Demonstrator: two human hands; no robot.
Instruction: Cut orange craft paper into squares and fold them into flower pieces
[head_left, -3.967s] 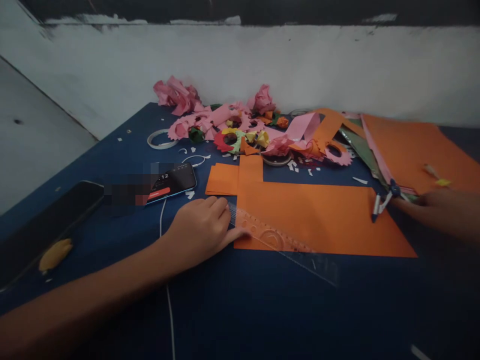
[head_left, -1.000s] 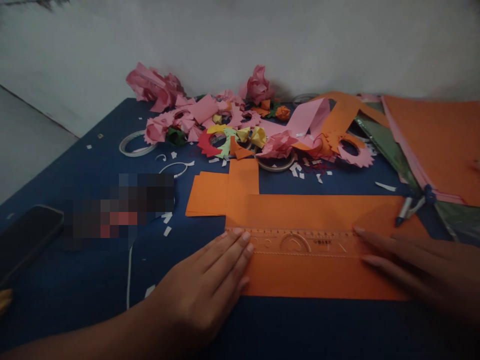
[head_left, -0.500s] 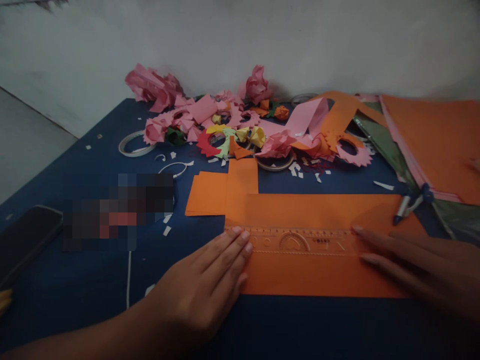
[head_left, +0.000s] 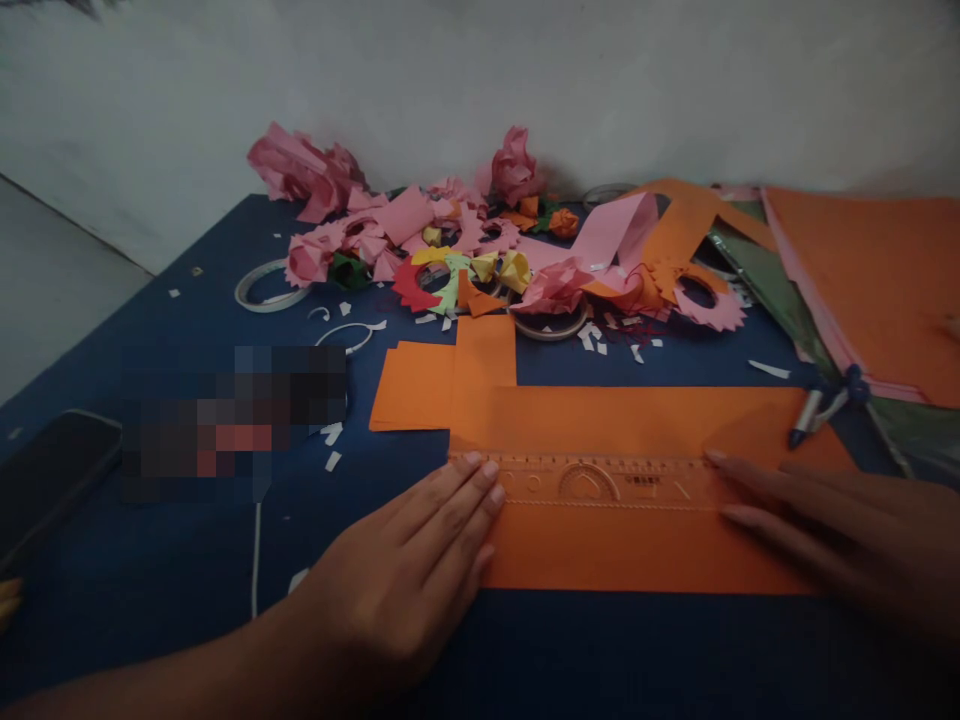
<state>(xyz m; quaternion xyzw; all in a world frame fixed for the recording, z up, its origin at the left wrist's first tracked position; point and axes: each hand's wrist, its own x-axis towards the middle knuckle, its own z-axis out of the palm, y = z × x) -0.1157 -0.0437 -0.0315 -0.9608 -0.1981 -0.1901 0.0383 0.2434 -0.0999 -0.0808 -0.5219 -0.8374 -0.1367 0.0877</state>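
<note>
A clear plastic ruler (head_left: 600, 483) with a protractor cutout lies across a large orange paper sheet (head_left: 637, 550). My left hand (head_left: 420, 560) lies flat with extended fingers, its fingertips pressing on the ruler's left end. At the ruler's right end, the fingertips of my right hand (head_left: 840, 520) touch it, with the fingers stretched out and a gap between them. Smaller orange paper pieces (head_left: 416, 385) sit beyond the sheet's left corner. A blue and white pen (head_left: 806, 415) rests near the sheet's upper right.
Crumpled pink paper (head_left: 307, 175), cut paper rings (head_left: 709, 298) and tape rolls (head_left: 271, 287) crowd the back of the blue table (head_left: 187, 560). Orange sheets (head_left: 885, 290) lie at the right. A dark phone (head_left: 56, 480) is at the left, beside a blurred-out area and a white cable.
</note>
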